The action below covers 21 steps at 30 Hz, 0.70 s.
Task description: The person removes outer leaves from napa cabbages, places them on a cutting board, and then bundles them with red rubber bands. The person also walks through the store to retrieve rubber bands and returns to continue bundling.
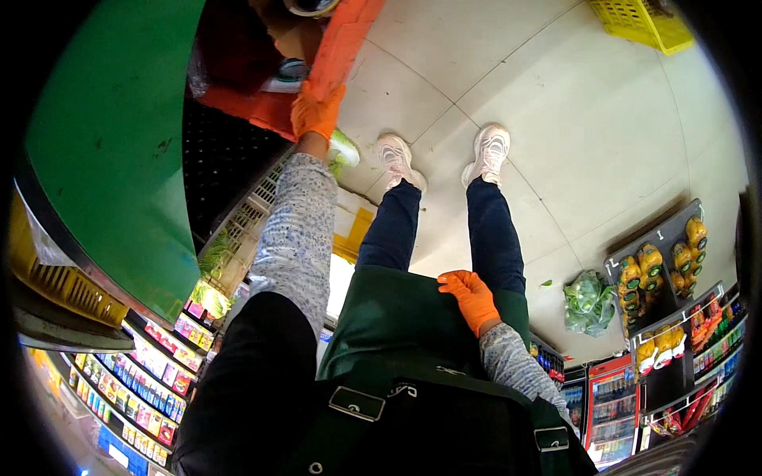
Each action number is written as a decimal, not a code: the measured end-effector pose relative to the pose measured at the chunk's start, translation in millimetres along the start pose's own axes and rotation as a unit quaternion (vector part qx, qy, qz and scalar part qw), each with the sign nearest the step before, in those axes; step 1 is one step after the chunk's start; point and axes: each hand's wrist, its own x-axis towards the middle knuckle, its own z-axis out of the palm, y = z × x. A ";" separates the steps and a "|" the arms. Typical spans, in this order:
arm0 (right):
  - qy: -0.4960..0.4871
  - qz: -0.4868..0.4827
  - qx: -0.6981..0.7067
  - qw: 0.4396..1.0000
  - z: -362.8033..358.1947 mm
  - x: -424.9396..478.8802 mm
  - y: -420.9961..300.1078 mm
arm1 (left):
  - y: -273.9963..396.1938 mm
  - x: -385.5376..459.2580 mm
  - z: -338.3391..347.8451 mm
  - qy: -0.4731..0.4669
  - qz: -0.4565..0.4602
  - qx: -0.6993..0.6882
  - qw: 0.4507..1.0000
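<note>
An orange glove covers my left hand, which grips the near corner of an orange-red plastic crate beside the green tabletop. Inside the crate lie a roll of tape and some dark and brown items that I cannot make out. My right hand, also in an orange glove, hangs over the dark green apron with its fingers bent; whether it pinches the cloth is unclear. A pale green leafy vegetable lies on the floor just past my left wrist.
My shoes stand on the tiled floor. At the top right is a yellow basket. A bag of green vegetables lies by a rack of packaged goods on the right. Pale plastic crates and stocked shelves are at the left.
</note>
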 end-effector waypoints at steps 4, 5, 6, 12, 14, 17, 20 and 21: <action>0.010 0.009 0.051 0.999 0.1 0.1 -3.0 | 32.5 -51.5 57.2 0.009 0.133 0.012 0.991; 0.012 0.008 0.050 0.999 0.8 0.9 -6.8 | 52.0 -77.1 63.6 -0.039 0.136 -0.008 0.990; 0.011 0.007 0.065 0.998 1.1 1.8 -12.2 | 43.9 -94.7 92.5 -0.017 0.177 -0.030 0.984; 0.002 -0.010 0.141 0.990 7.6 5.8 -9.4 | 33.6 -103.3 143.0 -0.226 0.275 0.187 0.916; -0.020 -0.062 0.125 0.990 9.7 9.5 -6.3 | 37.6 -107.9 173.7 -0.217 0.319 0.284 0.878; 0.021 -0.142 -0.022 0.989 16.8 24.6 -13.0 | 49.1 -96.7 229.6 -0.300 0.291 0.360 0.834; 0.060 -0.207 -0.034 0.976 21.9 49.8 -37.0 | 41.3 -100.4 225.1 -0.117 0.452 0.383 0.797; 0.077 -0.239 -0.002 0.968 23.3 62.5 -40.4 | 42.2 -88.9 214.8 -0.130 0.444 0.359 0.810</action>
